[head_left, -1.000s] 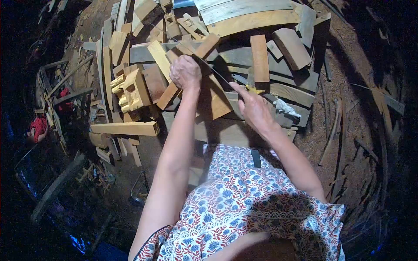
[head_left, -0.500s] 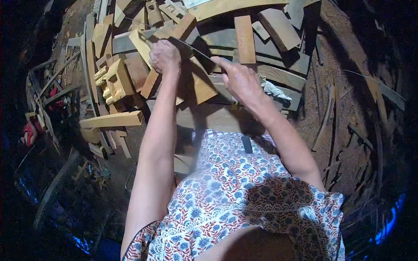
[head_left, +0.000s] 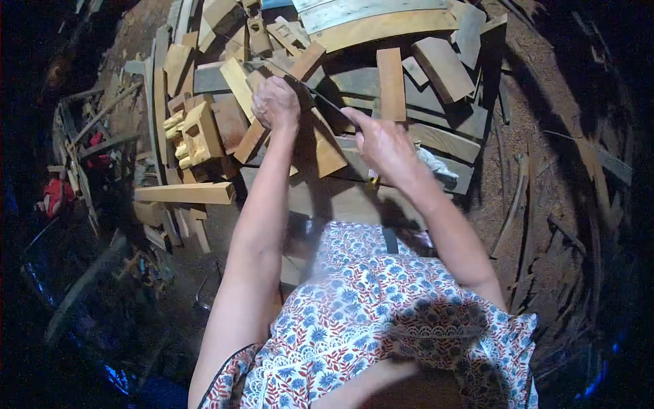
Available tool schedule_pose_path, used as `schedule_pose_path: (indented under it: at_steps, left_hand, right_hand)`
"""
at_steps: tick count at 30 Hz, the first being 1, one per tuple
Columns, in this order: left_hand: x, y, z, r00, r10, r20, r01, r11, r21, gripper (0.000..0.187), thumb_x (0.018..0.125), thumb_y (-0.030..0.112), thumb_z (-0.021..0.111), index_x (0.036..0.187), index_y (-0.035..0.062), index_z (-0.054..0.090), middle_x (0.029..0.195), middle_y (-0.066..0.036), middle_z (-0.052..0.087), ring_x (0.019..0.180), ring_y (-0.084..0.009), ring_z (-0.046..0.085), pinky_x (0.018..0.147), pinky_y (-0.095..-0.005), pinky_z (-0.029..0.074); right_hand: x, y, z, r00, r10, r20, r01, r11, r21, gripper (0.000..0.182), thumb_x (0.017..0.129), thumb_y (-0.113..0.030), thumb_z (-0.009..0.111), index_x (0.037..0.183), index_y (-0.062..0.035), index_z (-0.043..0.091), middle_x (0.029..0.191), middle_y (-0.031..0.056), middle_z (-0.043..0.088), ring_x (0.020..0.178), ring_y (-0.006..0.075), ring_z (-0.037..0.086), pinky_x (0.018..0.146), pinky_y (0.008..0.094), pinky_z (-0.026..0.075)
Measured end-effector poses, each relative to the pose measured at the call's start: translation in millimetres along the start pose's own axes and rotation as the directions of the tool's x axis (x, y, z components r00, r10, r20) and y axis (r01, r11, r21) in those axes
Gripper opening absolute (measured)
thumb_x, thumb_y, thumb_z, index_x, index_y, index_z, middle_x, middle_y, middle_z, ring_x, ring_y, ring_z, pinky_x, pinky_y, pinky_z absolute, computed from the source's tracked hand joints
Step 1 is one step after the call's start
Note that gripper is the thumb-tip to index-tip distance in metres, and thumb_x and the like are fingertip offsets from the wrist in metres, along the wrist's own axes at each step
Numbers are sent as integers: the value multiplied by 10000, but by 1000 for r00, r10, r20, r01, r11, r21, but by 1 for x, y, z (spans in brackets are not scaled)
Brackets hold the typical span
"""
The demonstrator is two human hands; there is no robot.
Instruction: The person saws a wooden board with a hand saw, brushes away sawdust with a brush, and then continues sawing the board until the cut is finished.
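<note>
My left hand (head_left: 276,103) is closed round a pale wood piece (head_left: 238,85), whose upper end sticks out past the knuckles. In my right hand (head_left: 388,146) is the near end of a long thin metal tool (head_left: 319,97), perhaps a saw or file. Its narrow length runs up and left, passing just above my left hand. A flat tan board (head_left: 325,146) lies tilted between my hands. Left of my left hand sits a carved yellowish block (head_left: 201,136) with a square recess.
A slatted wooden work surface (head_left: 354,83) bears several offcuts. A brown upright piece (head_left: 391,85) and a thick block (head_left: 443,69) lie at the upper right. White crumpled material (head_left: 434,163) is beside my right wrist. A long bar (head_left: 184,193) lies at the left.
The whole scene has shifted slightly right and down in view. Both hands keep their grips, and the tool still crosses above my left hand.
</note>
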State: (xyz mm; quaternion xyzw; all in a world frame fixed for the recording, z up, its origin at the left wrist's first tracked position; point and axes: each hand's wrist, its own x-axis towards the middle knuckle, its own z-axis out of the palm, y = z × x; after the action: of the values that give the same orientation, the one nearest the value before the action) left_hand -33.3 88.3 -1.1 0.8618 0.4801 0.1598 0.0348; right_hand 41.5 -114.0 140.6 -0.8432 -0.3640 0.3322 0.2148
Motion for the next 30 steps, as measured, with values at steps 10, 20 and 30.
schedule_pose_path:
  at_steps: [10, 20, 30]
  left_hand:
    - [-21, -53, -67, 835, 295, 463, -202, 949, -241, 563, 830, 318, 591, 1290, 68, 383, 1139, -206, 504, 1076, -379, 476, 915, -435, 391]
    - [-70, -58, -64, 924, 251, 288, -236, 968, -87, 653, 767, 336, 657, 1334, 191, 367, 1041, -161, 480, 933, -347, 474, 787, -474, 385]
    - [-32, -46, -70, 934, 231, 272, -224, 973, -56, 509, 799, 321, 623, 1236, 118, 461, 1075, -183, 488, 1011, -351, 457, 850, -478, 372]
  right_hand:
    - [-13, 52, 40, 994, -54, -95, 70, 982, 178, 425, 826, -146, 522, 1246, -198, 485, 850, 244, 621, 814, 400, 609, 761, 495, 484]
    - [-65, 58, 43, 994, 49, -98, -27, 975, 220, 415, 834, -137, 505, 1248, -139, 496, 988, 245, 599, 867, 400, 586, 749, 443, 467]
    - [-61, 38, 26, 886, -142, -442, 227, 963, 146, 506, 780, -44, 538, 1270, -146, 468, 746, 205, 587, 676, 352, 588, 628, 440, 471]
